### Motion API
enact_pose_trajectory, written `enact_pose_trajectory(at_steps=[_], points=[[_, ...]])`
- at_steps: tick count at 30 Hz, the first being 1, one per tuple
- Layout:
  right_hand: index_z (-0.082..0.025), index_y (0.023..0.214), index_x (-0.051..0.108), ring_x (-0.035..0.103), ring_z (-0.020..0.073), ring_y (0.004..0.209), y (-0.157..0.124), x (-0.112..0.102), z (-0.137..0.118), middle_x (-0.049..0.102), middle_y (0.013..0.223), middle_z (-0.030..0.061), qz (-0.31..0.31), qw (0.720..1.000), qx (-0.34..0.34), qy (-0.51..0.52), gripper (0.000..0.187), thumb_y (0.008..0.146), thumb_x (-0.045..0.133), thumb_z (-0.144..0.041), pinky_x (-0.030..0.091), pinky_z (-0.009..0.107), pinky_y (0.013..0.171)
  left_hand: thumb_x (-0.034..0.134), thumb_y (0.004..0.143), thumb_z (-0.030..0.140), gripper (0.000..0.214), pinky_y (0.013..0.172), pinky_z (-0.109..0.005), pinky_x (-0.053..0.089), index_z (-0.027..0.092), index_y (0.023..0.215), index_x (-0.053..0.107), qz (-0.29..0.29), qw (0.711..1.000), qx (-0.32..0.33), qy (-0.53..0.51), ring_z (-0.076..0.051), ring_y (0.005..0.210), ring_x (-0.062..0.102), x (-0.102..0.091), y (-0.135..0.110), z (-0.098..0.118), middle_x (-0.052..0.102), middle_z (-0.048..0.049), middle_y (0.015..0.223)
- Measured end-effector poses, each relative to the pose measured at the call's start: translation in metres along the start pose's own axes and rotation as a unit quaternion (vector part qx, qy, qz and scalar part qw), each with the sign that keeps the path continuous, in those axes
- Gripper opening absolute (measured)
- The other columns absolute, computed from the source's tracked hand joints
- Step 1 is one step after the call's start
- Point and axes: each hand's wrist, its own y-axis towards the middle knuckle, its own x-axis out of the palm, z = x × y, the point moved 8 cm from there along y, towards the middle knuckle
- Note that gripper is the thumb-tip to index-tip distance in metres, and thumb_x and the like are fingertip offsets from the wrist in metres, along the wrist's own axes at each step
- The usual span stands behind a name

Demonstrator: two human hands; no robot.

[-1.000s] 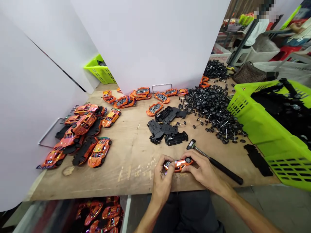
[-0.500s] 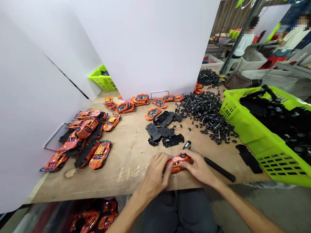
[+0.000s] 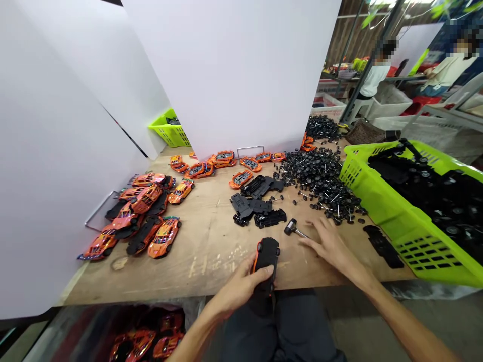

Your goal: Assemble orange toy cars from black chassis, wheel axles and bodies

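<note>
My left hand (image 3: 245, 279) grips a toy car (image 3: 267, 256) at the table's front edge, its black underside turned up and a strip of orange body showing along the left side. The thumb presses on the black base. Over the hammer (image 3: 291, 227), my right hand (image 3: 330, 249) is spread with fingers apart; it hides most of the handle. Whether it touches the handle I cannot tell. Beyond the hammer lie several black car bases (image 3: 251, 203). A heap of small wheels on axles (image 3: 320, 181) covers the back right.
Finished-looking orange cars (image 3: 139, 211) are piled at the left. Orange body shells (image 3: 241, 178) lie along the back by a white panel (image 3: 234, 75). A green crate (image 3: 396, 216) of black parts stands at the right, beside a loose black base (image 3: 383, 246). Two people sit farther off.
The toy car has been turned underside up and is now in my left hand alone. My right hand has let go and moved right, over the hammer.
</note>
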Motion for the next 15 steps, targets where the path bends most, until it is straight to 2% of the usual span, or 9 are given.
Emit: enact_pose_trajectory(at_steps=[2,3,4,7,9,11,12,13,15], points=[[-0.021,0.098,0.068,0.065,0.0307,0.096,-0.008,0.003,0.008,0.069,0.097,0.0119,-0.011,0.998,-0.039,-0.058,0.035,0.100,0.057,-0.055,0.054,0.045,0.086,0.074,0.087,0.045,0.032,0.062,-0.028,0.056,0.021,0.109,0.072,-0.073,0.984,-0.119,-0.108,-0.020,0.074,0.072,0.008,0.003,-0.011,0.078,-0.0040,0.089],[-0.022,0.097,0.067,0.066,0.0295,0.091,-0.012,0.006,0.011,0.069,0.094,0.0110,-0.024,0.997,-0.040,-0.059,0.033,0.103,0.052,-0.051,0.054,0.043,0.082,0.079,0.081,0.046,0.037,0.063,-0.029,0.056,0.021,0.106,0.071,-0.088,0.973,-0.162,-0.140,-0.020,0.075,0.072,0.011,0.004,-0.016,0.077,-0.0031,0.089],[-0.022,0.100,0.066,0.068,0.0281,0.086,-0.017,0.008,0.012,0.070,0.092,0.0101,-0.040,0.998,-0.030,-0.050,0.031,0.105,0.049,-0.047,0.055,0.041,0.078,0.085,0.075,0.047,0.040,0.063,-0.029,0.056,0.021,0.102,0.069,-0.079,0.968,-0.182,-0.156,-0.020,0.072,0.072,0.009,0.008,-0.020,0.076,-0.0016,0.086],[-0.022,0.123,0.063,0.075,0.0266,0.084,-0.026,0.013,0.002,0.077,0.100,0.0091,-0.079,0.997,-0.004,0.002,0.027,0.107,0.049,-0.040,0.059,0.038,0.074,0.091,0.063,0.048,0.049,0.056,-0.028,0.055,0.023,0.087,0.057,-0.020,0.968,-0.196,-0.153,-0.017,0.060,0.067,0.000,0.021,-0.034,0.068,0.0048,0.069],[-0.024,0.136,0.060,0.077,0.0273,0.103,-0.028,0.014,-0.018,0.078,0.120,0.0098,-0.096,0.994,-0.038,0.031,0.032,0.108,0.048,-0.033,0.061,0.040,0.088,0.090,0.065,0.050,0.051,0.050,-0.026,0.051,0.024,0.082,0.050,0.013,0.973,-0.199,-0.118,-0.016,0.053,0.065,-0.004,0.027,-0.043,0.062,0.0075,0.061],[-0.026,0.148,0.056,0.070,0.0264,0.124,-0.030,0.018,-0.041,0.070,0.140,0.0077,-0.128,0.986,-0.095,0.050,0.041,0.107,0.047,-0.024,0.058,0.041,0.105,0.089,0.067,0.048,0.050,0.047,-0.024,0.049,0.024,0.081,0.047,0.038,0.974,-0.208,-0.084,-0.016,0.052,0.066,-0.008,0.030,-0.050,0.062,0.0072,0.059],[-0.028,0.152,0.053,0.068,0.0253,0.128,-0.030,0.020,-0.050,0.067,0.145,0.0060,-0.140,0.981,-0.119,0.057,0.046,0.107,0.046,-0.020,0.056,0.041,0.109,0.088,0.067,0.047,0.051,0.047,-0.024,0.048,0.024,0.081,0.045,0.046,0.972,-0.216,-0.075,-0.018,0.052,0.067,-0.009,0.031,-0.052,0.063,0.0063,0.059],[-0.029,0.154,0.052,0.068,0.0245,0.129,-0.030,0.020,-0.057,0.066,0.146,0.0048,-0.138,0.979,-0.133,0.064,0.049,0.106,0.046,-0.017,0.056,0.041,0.110,0.089,0.067,0.046,0.052,0.047,-0.025,0.048,0.024,0.081,0.044,0.052,0.970,-0.225,-0.074,-0.019,0.053,0.069,-0.010,0.031,-0.054,0.064,0.0053,0.060],[-0.030,0.154,0.053,0.068,0.0240,0.128,-0.026,0.014,-0.062,0.066,0.146,0.0045,-0.073,0.986,-0.132,0.072,0.052,0.104,0.048,-0.014,0.057,0.041,0.111,0.089,0.065,0.047,0.054,0.047,-0.026,0.049,0.025,0.081,0.042,0.056,0.967,-0.236,-0.076,-0.021,0.054,0.070,-0.011,0.032,-0.056,0.067,0.0041,0.061]])
